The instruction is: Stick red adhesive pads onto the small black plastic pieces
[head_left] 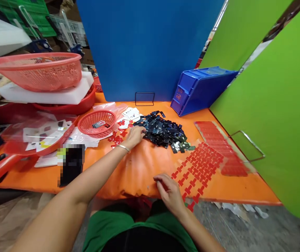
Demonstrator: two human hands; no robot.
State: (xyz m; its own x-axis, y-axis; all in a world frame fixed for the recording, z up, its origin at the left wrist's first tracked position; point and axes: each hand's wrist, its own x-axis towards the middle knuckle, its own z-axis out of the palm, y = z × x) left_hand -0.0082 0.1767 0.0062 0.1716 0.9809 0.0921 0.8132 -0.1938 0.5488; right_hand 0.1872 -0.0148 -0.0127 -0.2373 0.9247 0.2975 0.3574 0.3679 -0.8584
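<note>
My left hand (136, 137), with a bracelet on its wrist, reaches to the left edge of a pile of small flat black pieces (163, 129). Its fingers are closed at a black piece, partly hidden by the hand. Near the table's front edge, my right hand (169, 192) is held with thumb and forefinger drawn together; whatever may be between them is too small to make out. Beside it lies a clear sheet with rows of red T-shaped stickers (202, 164). Loose red pieces (115, 138) are scattered left of my left hand.
A red basket (97, 131) holding a few small items stands left of the pile. Further left are a red dustpan (16, 152), a black phone-like object (72, 164) and a stacked pink basket (40, 73). A blue bin (205, 89) and another red sheet (222, 148) are right.
</note>
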